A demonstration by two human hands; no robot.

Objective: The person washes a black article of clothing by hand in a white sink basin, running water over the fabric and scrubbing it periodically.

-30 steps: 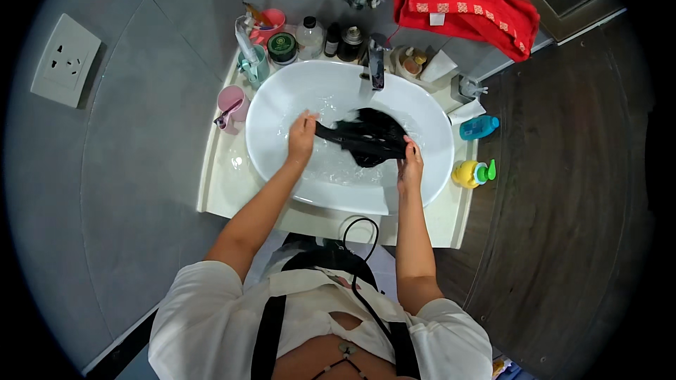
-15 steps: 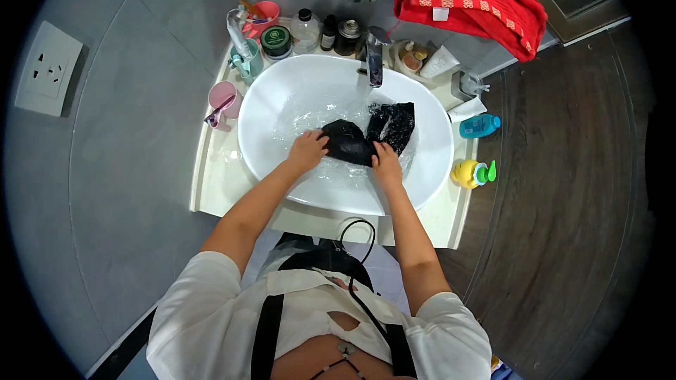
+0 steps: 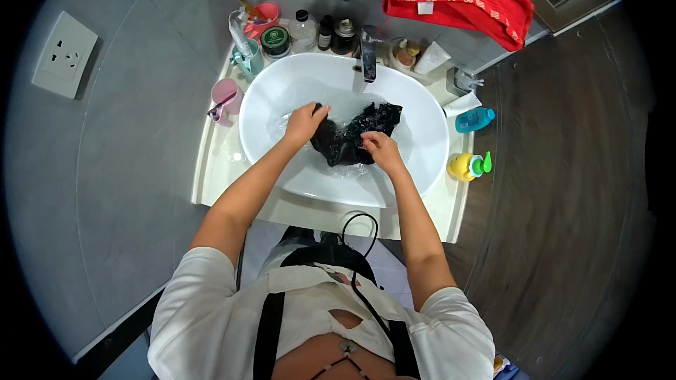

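A wet black cloth (image 3: 343, 146), perhaps a garment, lies bunched in the water of the white oval sink (image 3: 258, 97). My left hand (image 3: 304, 125) is closed on its left end, fingers wrapped over a raised edge. On the cloth's right part, my right hand (image 3: 384, 150) has its fingertips pinched together at the fabric. Part of the cloth spreads away to the upper right, shiny with water. The dark faucet (image 3: 368, 62) stands over the far side of the sink.
Pink cups, a green-lidded jar (image 3: 275, 41) and several bottles line the counter's back left. At the right edge stand a blue bottle (image 3: 474, 120) and a yellow pump bottle (image 3: 465, 167). A red towel (image 3: 458, 0) hangs at the back right.
My left hand has lifted slightly, raising the cloth's left end. My right hand has shifted a little, its fingers now pinched, and the cloth has bunched and changed shape.
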